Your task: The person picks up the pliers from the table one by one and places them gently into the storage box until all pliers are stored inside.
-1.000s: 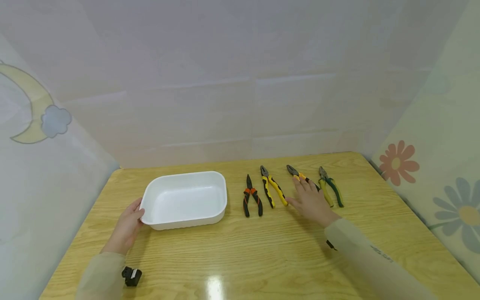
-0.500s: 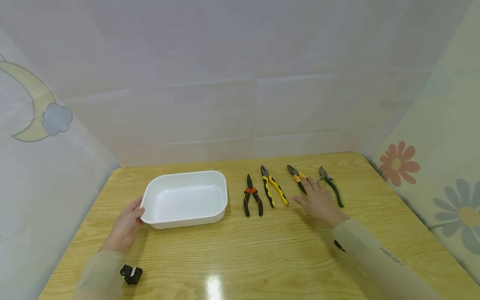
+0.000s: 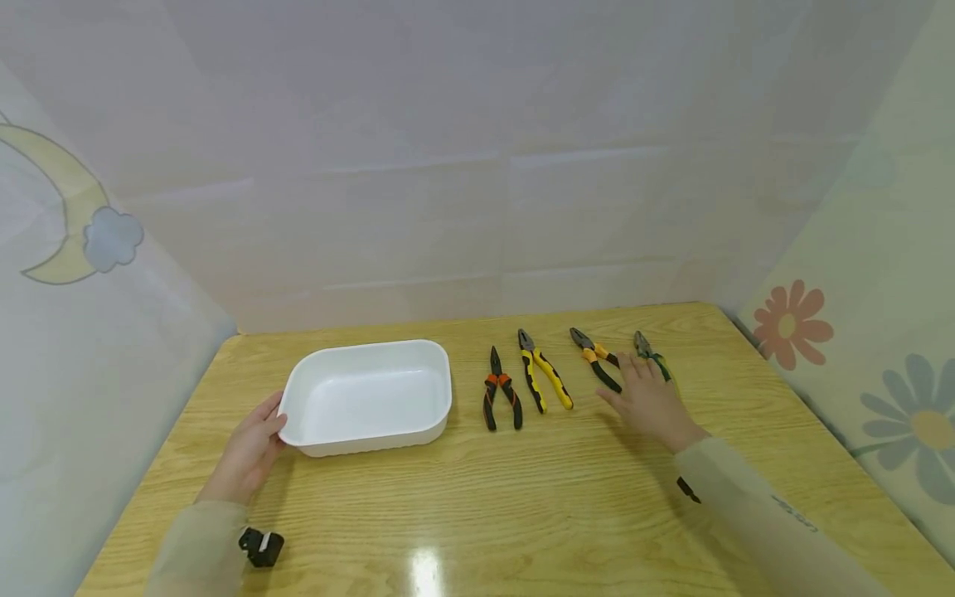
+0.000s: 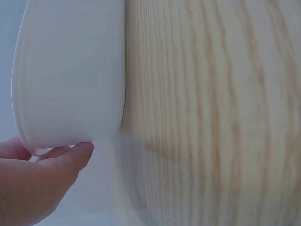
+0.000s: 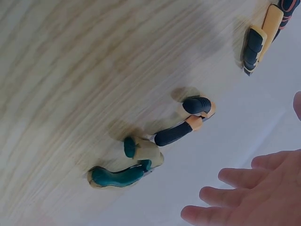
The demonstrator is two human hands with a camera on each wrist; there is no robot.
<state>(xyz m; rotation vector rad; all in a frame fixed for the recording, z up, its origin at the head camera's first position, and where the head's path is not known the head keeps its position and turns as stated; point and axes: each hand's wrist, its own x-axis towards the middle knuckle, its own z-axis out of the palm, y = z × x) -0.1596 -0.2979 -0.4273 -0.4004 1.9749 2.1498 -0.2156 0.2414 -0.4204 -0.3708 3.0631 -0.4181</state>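
At the left of the table, my left hand (image 3: 246,452) holds the near-left corner of a white plastic basin (image 3: 366,448). In the left wrist view the thumb lies along the basin's end wall (image 4: 75,84), with fingers at the rim. My right hand (image 3: 656,406) is open, fingers spread, over the green-handled pliers (image 3: 643,344), covering much of their handles. The right wrist view shows the green pliers (image 5: 117,176) lying beyond the fingertips, nothing in the hand. Just left lie orange-and-black combination pliers (image 3: 593,355). Yellow-and-black pliers (image 3: 554,380) and orange-and-black needle-nose pliers (image 3: 490,402) complete the row.
A wood-grain table (image 3: 477,514) carries everything. Its far edge meets a pale wall (image 3: 477,232), and printed side panels stand left and right. Small black devices are on both wrists, the left one (image 3: 261,547) plainly visible.
My right hand has moved right, from over the orange-and-black combination pliers to over the green-handled ones, uncovering the former. My left hand and the basin have stayed put.
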